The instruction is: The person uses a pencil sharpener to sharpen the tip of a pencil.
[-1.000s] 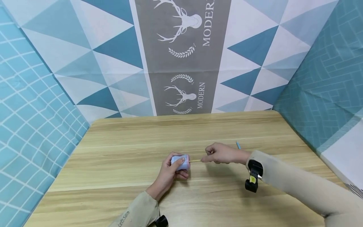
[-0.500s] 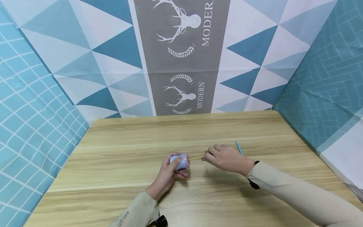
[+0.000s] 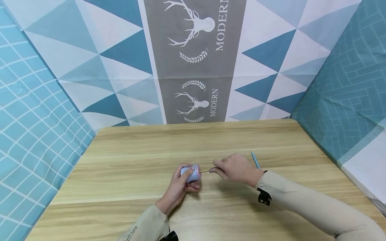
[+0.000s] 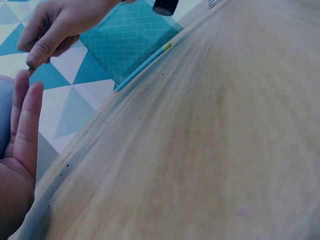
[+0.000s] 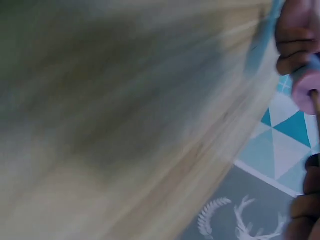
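My left hand (image 3: pixel 178 189) grips a small pale blue pencil sharpener (image 3: pixel 194 176) with a pink end, lying sideways above the table with the thumb across its body. From the hole in the pink end (image 5: pixel 302 92), seen in the right wrist view, a thin yellowish pencil (image 3: pixel 204 171) sticks out. My right hand (image 3: pixel 235 169) pinches the outer end of this pencil, to the right of the sharpener. In the left wrist view the sharpener (image 4: pixel 5 112) shows only at the left edge. The pencil's inner end is hidden inside the sharpener.
A blue pencil (image 3: pixel 255 160) lies on the wooden table (image 3: pixel 135 187) just behind the right wrist; its yellowish end (image 4: pixel 167 46) shows in the left wrist view. Patterned cloth (image 3: pixel 193 67) hangs behind the table and at both sides. A white surface (image 3: pixel 366 167) borders the right side.
My right hand has turned at the wrist, back and forth, around the pencil end and sits slightly closer to the sharpener. My left hand and the sharpener stay almost in place.
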### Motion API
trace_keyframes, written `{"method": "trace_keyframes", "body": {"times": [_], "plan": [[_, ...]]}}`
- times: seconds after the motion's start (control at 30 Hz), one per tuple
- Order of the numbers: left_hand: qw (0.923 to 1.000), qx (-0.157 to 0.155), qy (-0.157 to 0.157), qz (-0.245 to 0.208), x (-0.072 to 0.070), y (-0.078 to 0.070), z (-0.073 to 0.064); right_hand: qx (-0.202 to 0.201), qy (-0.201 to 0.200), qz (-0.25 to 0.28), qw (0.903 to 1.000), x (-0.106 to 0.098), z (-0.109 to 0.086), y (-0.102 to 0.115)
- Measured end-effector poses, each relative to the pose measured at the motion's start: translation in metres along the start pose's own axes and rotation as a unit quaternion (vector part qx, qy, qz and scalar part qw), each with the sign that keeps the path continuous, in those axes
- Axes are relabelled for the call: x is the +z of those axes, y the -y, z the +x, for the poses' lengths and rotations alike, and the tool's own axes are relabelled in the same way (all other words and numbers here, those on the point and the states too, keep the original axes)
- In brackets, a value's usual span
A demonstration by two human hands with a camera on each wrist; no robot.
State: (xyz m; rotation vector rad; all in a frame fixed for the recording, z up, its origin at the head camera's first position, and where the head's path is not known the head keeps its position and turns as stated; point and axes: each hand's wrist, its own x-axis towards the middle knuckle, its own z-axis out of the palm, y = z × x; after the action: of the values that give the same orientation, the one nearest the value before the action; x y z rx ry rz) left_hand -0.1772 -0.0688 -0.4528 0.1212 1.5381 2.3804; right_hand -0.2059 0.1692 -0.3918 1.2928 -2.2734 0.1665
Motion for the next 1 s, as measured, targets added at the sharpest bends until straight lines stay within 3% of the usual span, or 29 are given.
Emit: {"method": "trace_keyframes", "body": {"times": [0.03, 0.07, 0.13, 0.2, 0.23, 0.3, 0.37, 0.43, 0.47, 0.5, 0.53, 0.57, 0.6, 0.67, 0.73, 0.87, 1.0], "plan": [[1.0, 0.0, 0.001, 0.004, 0.0, 0.0, 0.0, 0.039, 0.036, 0.047, 0.9975, -0.002, 0.0, 0.001], [1.0, 0.0, 0.004, 0.007, 0.0, 0.001, 0.0, 0.083, 0.074, 0.097, 0.9891, -0.005, 0.001, 0.002], [0.9998, 0.001, 0.01, 0.016, 0.0, 0.001, 0.0, 0.17, 0.14, 0.199, 0.955, -0.009, 0.005, 0.003], [0.9996, 0.004, 0.014, 0.024, 0.0, 0.001, -0.001, 0.247, 0.19, 0.297, 0.9027, -0.013, 0.01, 0.002], [0.9994, 0.006, 0.017, 0.029, 0.0, 0.0, -0.001, 0.279, 0.21, 0.344, 0.8716, -0.014, 0.012, 0.001], [0.9989, 0.009, 0.023, 0.04, -0.001, 0.0, -0.002, 0.343, 0.251, 0.424, 0.7996, -0.016, 0.015, -0.002], [0.9981, 0.011, 0.03, 0.052, -0.001, 0.0, -0.002, 0.403, 0.297, 0.471, 0.7264, -0.017, 0.017, -0.005], [0.9973, 0.014, 0.036, 0.062, -0.001, 0.0, -0.002, 0.447, 0.338, 0.492, 0.6662, -0.017, 0.017, -0.008], [0.997, 0.016, 0.037, 0.066, -0.001, 0.0, -0.002, 0.461, 0.353, 0.494, 0.6469, -0.017, 0.017, -0.008], [0.9968, 0.018, 0.038, 0.068, -0.001, 0.0, -0.002, 0.467, 0.362, 0.494, 0.6377, -0.017, 0.017, -0.009], [0.9967, 0.02, 0.037, 0.069, -0.002, 0.0, -0.002, 0.466, 0.366, 0.496, 0.6351, -0.017, 0.016, -0.008], [0.9967, 0.021, 0.035, 0.071, -0.002, -0.001, -0.002, 0.46, 0.363, 0.5, 0.6379, -0.017, 0.016, -0.008], [0.9965, 0.023, 0.034, 0.073, -0.002, -0.001, -0.002, 0.452, 0.354, 0.502, 0.6471, -0.017, 0.015, -0.007], [0.9964, 0.024, 0.03, 0.076, -0.003, -0.001, -0.002, 0.427, 0.327, 0.499, 0.6795, -0.018, 0.011, -0.004], [0.9964, 0.023, 0.028, 0.077, -0.003, -0.001, -0.002, 0.396, 0.286, 0.495, 0.7189, -0.02, 0.006, -0.003], [0.9976, 0.02, 0.018, 0.064, -0.001, -0.001, 0.0, 0.307, 0.188, 0.423, 0.8315, -0.023, -0.002, -0.002], [0.999, 0.015, 0.006, 0.041, -0.001, -0.001, 0.001, 0.153, 0.096, 0.291, 0.9395, -0.023, -0.007, -0.002]]}}
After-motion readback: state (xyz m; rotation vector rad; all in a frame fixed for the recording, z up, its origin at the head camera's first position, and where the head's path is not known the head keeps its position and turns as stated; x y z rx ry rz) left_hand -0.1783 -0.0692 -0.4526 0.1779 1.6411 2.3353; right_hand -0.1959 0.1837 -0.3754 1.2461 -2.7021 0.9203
